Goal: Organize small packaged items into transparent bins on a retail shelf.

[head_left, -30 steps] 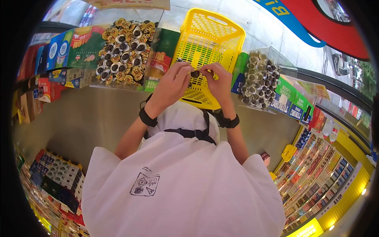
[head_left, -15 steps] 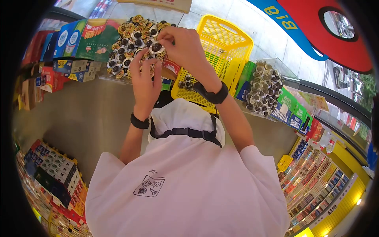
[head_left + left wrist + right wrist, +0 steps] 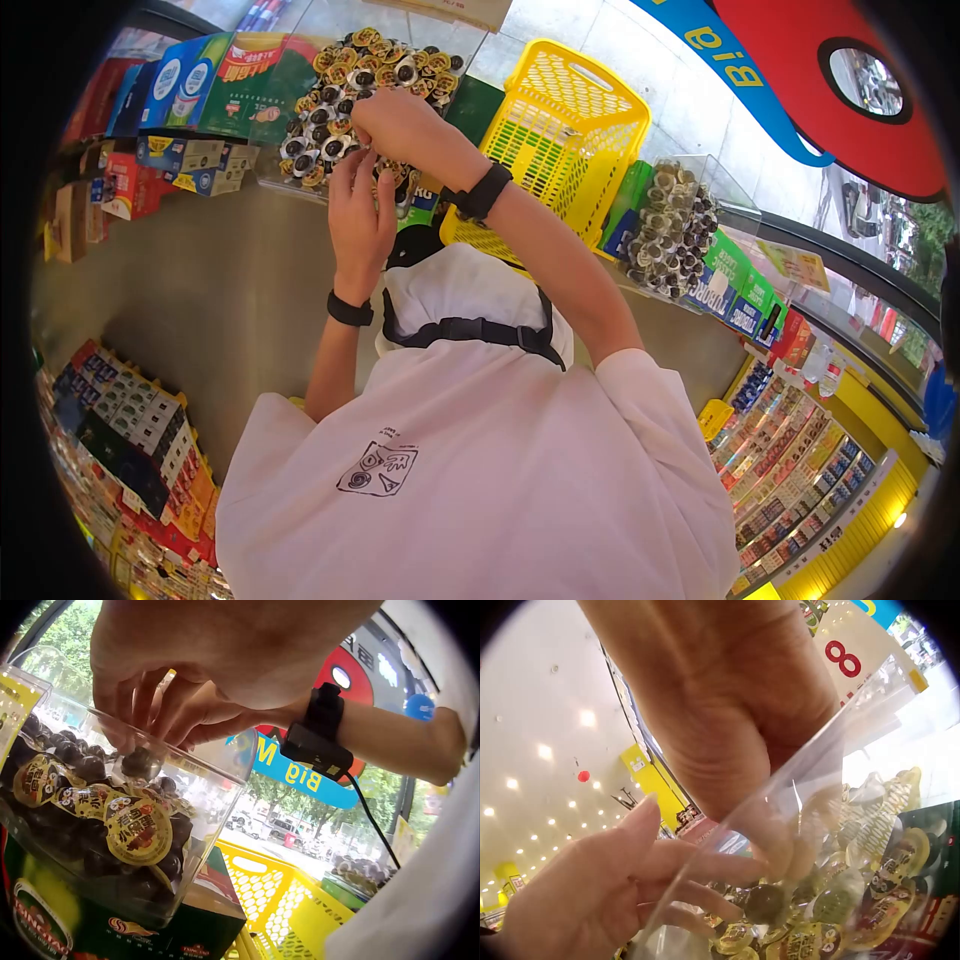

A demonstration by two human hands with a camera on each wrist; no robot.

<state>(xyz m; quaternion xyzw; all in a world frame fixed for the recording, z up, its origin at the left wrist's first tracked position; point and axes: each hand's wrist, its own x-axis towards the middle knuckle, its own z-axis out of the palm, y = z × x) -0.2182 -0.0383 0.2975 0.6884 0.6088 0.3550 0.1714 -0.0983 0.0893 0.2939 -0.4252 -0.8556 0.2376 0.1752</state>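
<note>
In the head view, both hands are at a clear bin of dark and gold-lidded cups. The right hand reaches across with curled fingers, its fingertips hidden beneath it. Beside its near side is the left hand, fingers extended to the cups. The right wrist view shows a dark cup at the right hand's fingertips, behind the clear wall; the left hand's straight fingers reach close to it. That cup is partly covered by fingers in the left wrist view.
A yellow basket stands right of the bin, under the right forearm. Beyond it is a second clear bin of cups. Drink cartons line the left; a red and blue sign hangs at upper right.
Both hands have moved from above the yellow basket to the left bin. Since half a second ago, the right hand has moved left and down, and the cup between the hands is hidden in the head view.
</note>
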